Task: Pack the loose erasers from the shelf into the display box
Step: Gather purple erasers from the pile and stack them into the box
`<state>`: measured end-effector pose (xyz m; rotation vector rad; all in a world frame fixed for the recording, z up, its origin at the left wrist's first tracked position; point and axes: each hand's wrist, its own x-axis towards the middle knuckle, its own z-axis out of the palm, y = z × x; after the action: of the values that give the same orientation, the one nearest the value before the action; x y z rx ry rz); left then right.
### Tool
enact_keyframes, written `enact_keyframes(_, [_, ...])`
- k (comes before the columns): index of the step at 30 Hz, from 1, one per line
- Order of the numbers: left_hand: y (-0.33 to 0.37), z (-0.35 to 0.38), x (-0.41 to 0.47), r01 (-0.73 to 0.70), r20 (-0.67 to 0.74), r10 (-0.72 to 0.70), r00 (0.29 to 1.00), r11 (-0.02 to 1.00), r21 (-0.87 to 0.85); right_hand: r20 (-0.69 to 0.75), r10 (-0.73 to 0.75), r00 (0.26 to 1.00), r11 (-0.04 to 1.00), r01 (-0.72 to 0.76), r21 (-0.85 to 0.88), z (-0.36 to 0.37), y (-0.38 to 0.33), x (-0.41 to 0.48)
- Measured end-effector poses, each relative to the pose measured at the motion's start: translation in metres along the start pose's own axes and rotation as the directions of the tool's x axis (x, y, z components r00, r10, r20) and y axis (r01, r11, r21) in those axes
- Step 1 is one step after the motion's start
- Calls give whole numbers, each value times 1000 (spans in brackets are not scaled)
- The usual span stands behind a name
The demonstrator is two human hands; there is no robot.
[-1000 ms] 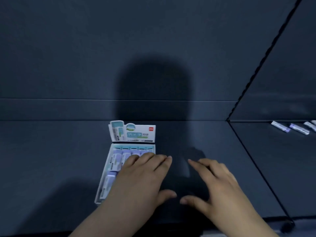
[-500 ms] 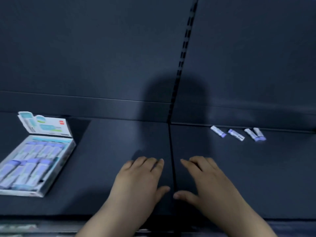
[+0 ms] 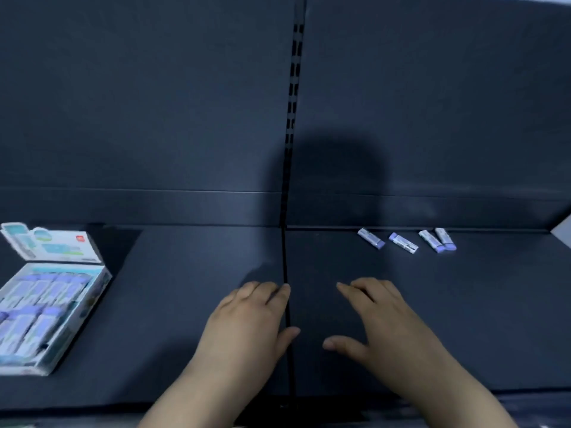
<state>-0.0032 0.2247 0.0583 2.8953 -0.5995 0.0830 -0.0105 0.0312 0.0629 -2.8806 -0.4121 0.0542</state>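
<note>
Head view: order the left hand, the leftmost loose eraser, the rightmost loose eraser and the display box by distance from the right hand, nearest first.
From the right hand:
1. left hand, right beside it, across the shelf seam.
2. leftmost loose eraser, ahead, at the shelf's back.
3. rightmost loose eraser, back and further right.
4. display box, far left.

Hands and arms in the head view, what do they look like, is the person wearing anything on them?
The left hand and right hand are bare: no gloves, rings or watch show. The forearms are bare too, with no sleeve, band or cable in view down to the frame's lower edge.
</note>
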Motion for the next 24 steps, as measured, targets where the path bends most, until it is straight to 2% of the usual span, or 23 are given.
enact_keyframes(5, [0, 9, 21, -81, -19, 81, 997, 996, -30, -24, 121, 992, 993, -120, 21, -1, 12, 2])
enact_keyframes(8, [4, 15, 36, -121, 14, 122, 992, 992, -37, -76, 173, 982, 984, -170, 56, 3, 24, -1])
enact_keyframes(13, [22, 26, 54, -129, 89, 130, 988, 992, -15, -72, 196, 978, 980, -193, 42, 3, 54, -6])
enact_keyframes(17, [49, 35, 76, -131, 84, 130, 988, 991, 1, -73, 200, 977, 980, -200, 14, -9, 97, -4])
enact_keyframes(24, [119, 51, 124, -80, 104, 77, 992, 997, 22, 11, 230, 973, 973, -230, -14, -34, 204, 14])
